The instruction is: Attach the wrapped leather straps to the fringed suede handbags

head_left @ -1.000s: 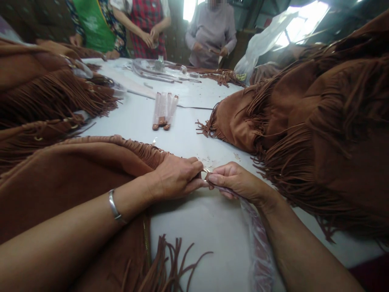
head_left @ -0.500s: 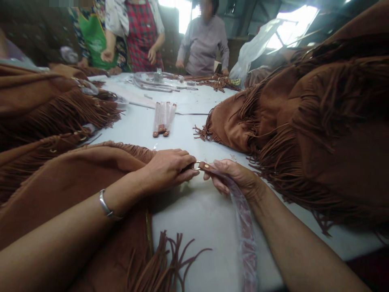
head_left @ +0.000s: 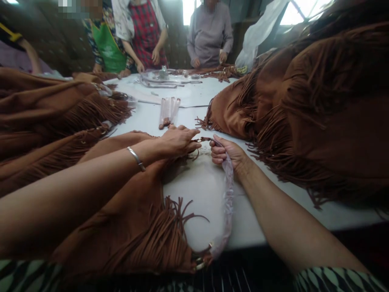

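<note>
Clock positions centre on the bare white table (head_left: 196, 182), worker at 6. I see the strap (head_left: 228, 190), brown under crinkled clear film, bowing from 12 through 3 to a metal fitting (head_left: 199, 265) near 6. The right hand (head_left: 226, 153), at 2, is clenched around its upper part; the left hand (head_left: 179, 141), at 11, has fingers extended, its grip indeterminable. Half a second earlier, the strap's lower end was out of view. The matte, suede-like bag (head_left: 127, 215) occupies 8, edged with thin fringe (head_left: 152, 235).
</note>
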### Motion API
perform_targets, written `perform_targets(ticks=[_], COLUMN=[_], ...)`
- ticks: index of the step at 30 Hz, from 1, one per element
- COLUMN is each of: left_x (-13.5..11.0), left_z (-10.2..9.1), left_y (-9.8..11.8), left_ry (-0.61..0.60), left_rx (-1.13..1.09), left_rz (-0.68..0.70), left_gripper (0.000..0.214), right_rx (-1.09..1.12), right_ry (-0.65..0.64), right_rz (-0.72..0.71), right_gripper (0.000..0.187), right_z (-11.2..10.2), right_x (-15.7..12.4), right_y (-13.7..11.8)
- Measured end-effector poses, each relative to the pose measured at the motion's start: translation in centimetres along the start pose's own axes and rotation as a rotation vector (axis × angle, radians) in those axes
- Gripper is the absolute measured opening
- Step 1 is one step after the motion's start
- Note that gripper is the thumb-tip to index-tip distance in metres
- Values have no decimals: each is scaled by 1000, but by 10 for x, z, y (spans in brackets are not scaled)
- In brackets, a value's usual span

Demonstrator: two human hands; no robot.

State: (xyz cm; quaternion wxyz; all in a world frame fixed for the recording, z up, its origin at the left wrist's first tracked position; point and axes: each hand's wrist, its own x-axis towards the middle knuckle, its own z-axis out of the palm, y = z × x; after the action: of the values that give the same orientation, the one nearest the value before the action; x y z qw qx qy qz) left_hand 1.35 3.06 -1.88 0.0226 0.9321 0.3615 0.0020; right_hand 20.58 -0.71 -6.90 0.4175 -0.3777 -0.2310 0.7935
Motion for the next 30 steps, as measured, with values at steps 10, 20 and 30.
perform_targets(ticks=[10,20,30], left_x=[-220,-222,-130], left_z=[-40,53,-96], left_y=[-41,19,-70], left_ry=[-48,30,856], left_rx=[242,303,-437], left_rz=[-396,-13,-483], left_gripper=[71,49,12], right_rx=[58,165,123], right_ry=[0,72,228], right_rz=[-99,-59,-202], right_gripper=[23,22,15], right_z=[-16,-19,-15], right_x=[4,6,-4], right_y=[-3,-4,-8])
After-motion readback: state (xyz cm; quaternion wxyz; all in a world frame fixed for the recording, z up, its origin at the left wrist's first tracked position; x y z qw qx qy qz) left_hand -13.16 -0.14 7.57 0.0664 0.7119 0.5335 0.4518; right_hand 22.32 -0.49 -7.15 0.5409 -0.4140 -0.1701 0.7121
